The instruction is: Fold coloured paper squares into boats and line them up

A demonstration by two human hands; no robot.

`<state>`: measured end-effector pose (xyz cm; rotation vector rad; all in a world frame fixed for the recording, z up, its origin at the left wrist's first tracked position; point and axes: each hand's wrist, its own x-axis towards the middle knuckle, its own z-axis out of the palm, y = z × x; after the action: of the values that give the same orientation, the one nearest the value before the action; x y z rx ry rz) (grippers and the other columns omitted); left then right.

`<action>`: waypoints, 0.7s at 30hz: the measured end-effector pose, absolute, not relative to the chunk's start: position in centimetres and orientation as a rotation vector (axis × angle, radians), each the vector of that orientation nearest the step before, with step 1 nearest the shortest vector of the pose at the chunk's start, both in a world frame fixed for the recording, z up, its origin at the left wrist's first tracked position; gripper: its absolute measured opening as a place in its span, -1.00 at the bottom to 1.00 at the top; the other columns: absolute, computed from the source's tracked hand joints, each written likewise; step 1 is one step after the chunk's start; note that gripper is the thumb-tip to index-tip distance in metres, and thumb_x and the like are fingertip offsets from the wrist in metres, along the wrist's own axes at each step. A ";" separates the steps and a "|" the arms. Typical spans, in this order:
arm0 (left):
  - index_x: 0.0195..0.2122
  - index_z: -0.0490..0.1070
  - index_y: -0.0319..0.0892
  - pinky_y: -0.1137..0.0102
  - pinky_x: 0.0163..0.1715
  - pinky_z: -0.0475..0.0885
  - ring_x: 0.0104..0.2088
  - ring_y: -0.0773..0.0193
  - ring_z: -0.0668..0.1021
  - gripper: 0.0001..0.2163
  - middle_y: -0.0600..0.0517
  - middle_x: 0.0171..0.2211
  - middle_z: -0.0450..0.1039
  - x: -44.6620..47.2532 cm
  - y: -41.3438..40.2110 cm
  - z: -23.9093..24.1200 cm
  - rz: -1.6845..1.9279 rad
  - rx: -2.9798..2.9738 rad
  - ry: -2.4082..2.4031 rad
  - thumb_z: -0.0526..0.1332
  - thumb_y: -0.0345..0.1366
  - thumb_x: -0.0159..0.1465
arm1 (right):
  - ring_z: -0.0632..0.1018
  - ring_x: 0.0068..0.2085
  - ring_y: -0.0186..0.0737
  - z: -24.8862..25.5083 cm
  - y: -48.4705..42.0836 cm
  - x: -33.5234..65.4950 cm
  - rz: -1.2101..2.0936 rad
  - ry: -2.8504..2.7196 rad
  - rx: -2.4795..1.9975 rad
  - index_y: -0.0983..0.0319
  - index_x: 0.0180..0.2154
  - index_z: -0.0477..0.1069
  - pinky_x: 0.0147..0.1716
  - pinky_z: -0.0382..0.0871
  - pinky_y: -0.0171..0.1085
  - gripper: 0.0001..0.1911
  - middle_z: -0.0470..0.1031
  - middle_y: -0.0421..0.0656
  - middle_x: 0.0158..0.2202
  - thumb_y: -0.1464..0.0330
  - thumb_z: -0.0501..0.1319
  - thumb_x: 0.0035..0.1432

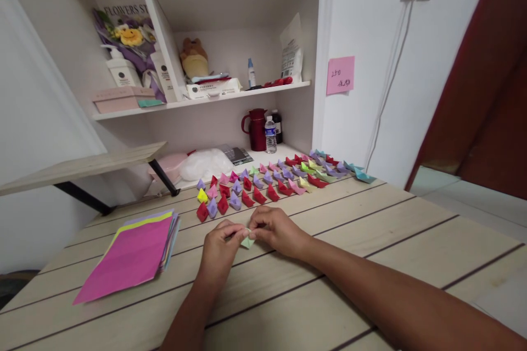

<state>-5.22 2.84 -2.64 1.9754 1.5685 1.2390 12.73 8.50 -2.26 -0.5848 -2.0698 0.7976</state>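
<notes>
Head view: our left hand (220, 247) and right hand (278, 233) pinch a green paper (247, 242) just below the boat rows (267, 184), mid-fold; we judge the crease wants firm fingers.

the wooden table (411, 241) lies bare to the right of the right hand (276, 232) and along the near edge, open room; the left hand (220, 242) and the right, both pinched on a small green folded piece (247, 242), fill the middle; just beyond them rows of folded paper boats (267, 184) run across and bar a straight reach to the back; left of the left hand a stack of coloured paper (132, 255) covers the surface, a bare strip between; a raised wooden board (82, 165) overhangs the far left corner
</notes>
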 end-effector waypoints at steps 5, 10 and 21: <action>-0.29 0.47 -0.21 0.26 -0.19 0.49 -0.28 0.30 0.55 -0.78 0.06 -0.32 0.51 -5.3 2.8 -2.6 1.192 1.970 1.573 0.22 -0.14 0.31 | 0.46 -0.34 -0.24 -2.3 8.4 12.7 0.839 -2.058 -0.597 0.23 -0.48 0.52 -0.32 0.30 -0.31 -0.90 0.43 -0.20 -0.43 0.48 0.35 0.05; -0.28 0.46 -0.21 0.26 -0.19 0.49 -0.29 0.30 0.55 -0.77 0.06 -0.33 0.50 -5.4 2.9 -2.7 1.203 1.947 1.587 0.22 -0.13 0.31 | 0.44 -0.38 -0.26 -2.5 8.6 12.5 0.900 -2.000 -0.659 0.23 -0.52 0.53 -0.37 0.26 -0.31 -0.90 0.43 -0.21 -0.46 0.48 0.40 -0.02; -0.26 0.45 -0.22 0.33 -0.33 0.47 -0.40 0.35 0.51 -0.69 0.09 -0.39 0.46 -4.2 2.6 -2.6 1.450 1.636 1.558 0.17 -0.04 0.33 | 0.44 -0.44 -0.28 -3.2 8.9 12.0 1.311 -1.685 -0.752 0.25 -0.51 0.52 -0.40 0.28 -0.31 -0.81 0.46 -0.24 -0.53 0.29 0.45 -0.10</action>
<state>-4.25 2.58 -2.59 1.6365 1.5581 1.4500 11.97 8.89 -3.20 -0.7516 -1.6850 1.3106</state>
